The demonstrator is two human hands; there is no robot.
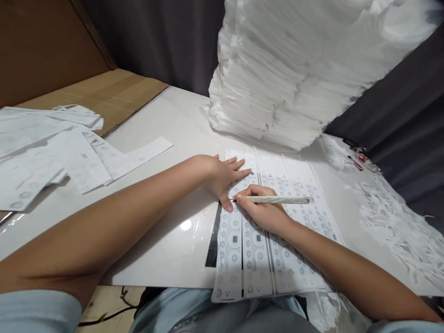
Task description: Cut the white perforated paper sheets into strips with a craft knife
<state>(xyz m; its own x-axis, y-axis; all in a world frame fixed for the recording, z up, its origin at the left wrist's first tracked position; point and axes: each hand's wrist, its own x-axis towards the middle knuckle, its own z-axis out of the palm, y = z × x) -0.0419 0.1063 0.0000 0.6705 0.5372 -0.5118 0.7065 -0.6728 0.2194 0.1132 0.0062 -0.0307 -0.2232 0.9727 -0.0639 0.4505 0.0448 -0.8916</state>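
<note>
The right hand (265, 210) is closed in a pinch around a slim tool (284, 200), its tip just beside the left hand (224, 178). That one grips nothing, its fingers spread on the sheet (256, 263), probably to keep it from sliding. The sheet lies at the tabletop's (166, 249) near edge, slightly overhanging (perhaps for easier reach). Pieces (79, 157) lie toward the left edge, scraps (398, 231) along the right; a bulging bag (277, 83) stands toward the far edge, seemingly to leave elbow room.
</note>
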